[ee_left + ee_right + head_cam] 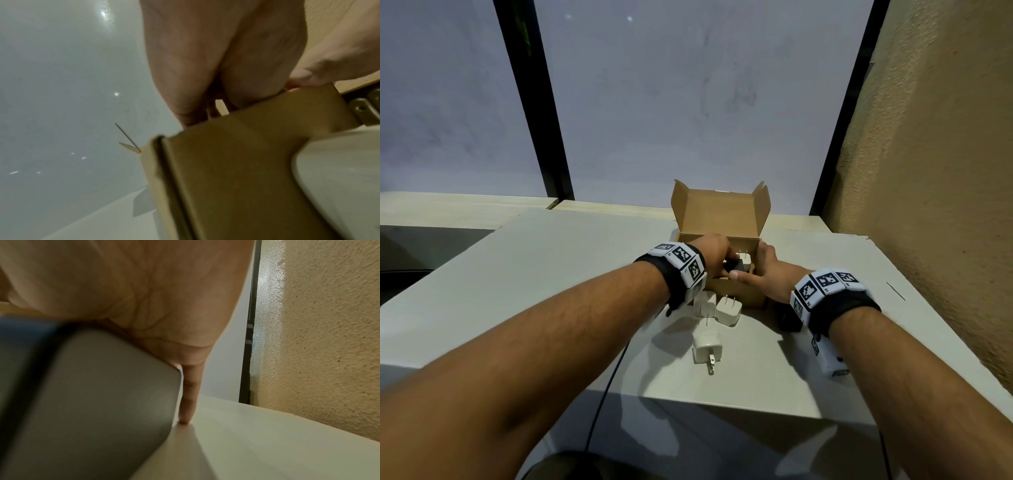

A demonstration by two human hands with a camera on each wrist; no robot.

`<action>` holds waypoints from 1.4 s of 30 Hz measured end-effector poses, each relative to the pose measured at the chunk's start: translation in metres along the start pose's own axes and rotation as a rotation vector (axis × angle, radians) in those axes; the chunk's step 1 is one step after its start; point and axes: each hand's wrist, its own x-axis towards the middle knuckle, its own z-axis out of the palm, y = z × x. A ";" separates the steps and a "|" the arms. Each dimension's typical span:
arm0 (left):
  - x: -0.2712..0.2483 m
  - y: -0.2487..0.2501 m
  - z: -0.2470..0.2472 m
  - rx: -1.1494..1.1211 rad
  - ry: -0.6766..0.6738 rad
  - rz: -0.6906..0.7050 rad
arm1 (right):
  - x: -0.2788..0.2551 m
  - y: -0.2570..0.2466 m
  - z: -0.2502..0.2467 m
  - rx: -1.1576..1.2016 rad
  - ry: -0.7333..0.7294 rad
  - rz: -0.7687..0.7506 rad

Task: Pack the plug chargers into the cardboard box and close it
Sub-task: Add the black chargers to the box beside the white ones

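**Hands at the open box**

The left hand (714, 251) reaches into the cardboard box (736, 294) from the left side; its fingers curl down around a dark charger (734, 266) just inside the box; the hand has hold of it. The right hand (767, 274) is at the right side of the box; its thumb (743, 277) lies along the near rim; its fingers go down the right wall, out of sight in the head view; in the right wrist view one straight finger (188, 402) points down and its tip touches the worktop (551, 274); the hand looks mostly flat against the box, steadying it.

The box sits in the middle of the worktop, a bit to the far side; its lid (717, 214) stands up at the back and the two small side flaps stick up too; so the box is wide open. Inside it, next to the dark charger, a white charger (745, 262) stands with its prongs pointing up.

Three more white chargers lie on the worktop just near the box; one (705, 303) is partly hidden under the left wrist; one (728, 310) sits right beside it with prongs up, close to the near wall of the box; the third (707, 347) lies nearer still, prongs pointing toward the near edge. A dark thing (789, 318) lies under the right wrist; I cannot tell what it is.

Both wrists wear black bands with black and white square tags (683, 257). A bumpy tan wall (928, 171) stands at the right.
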 end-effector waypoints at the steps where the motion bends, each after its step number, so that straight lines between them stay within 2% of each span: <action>1: 0.000 0.000 0.001 0.014 -0.006 -0.001 | 0.000 0.000 0.000 0.001 0.000 -0.004; 3: -0.001 0.001 0.004 0.039 -0.011 -0.006 | 0.000 0.000 -0.001 -0.008 -0.005 -0.003; 7: -0.004 0.002 0.010 0.061 0.071 -0.022 | -0.002 -0.001 -0.001 0.005 0.006 -0.011; 10: -0.007 0.004 0.007 0.099 0.031 -0.008 | -0.004 -0.004 -0.002 0.025 0.001 -0.021; 13: -0.009 0.005 0.002 0.108 0.005 0.072 | -0.004 -0.004 -0.002 0.038 0.007 -0.039; 28: -0.008 0.005 0.002 0.192 -0.070 0.073 | -0.005 -0.004 -0.003 0.025 -0.015 -0.021; 38: -0.006 -0.006 0.008 0.099 -0.075 0.017 | -0.009 -0.004 -0.005 0.045 -0.002 -0.028; 42: -0.009 -0.010 0.008 0.077 -0.021 0.026 | -0.009 -0.003 -0.006 0.043 -0.008 -0.031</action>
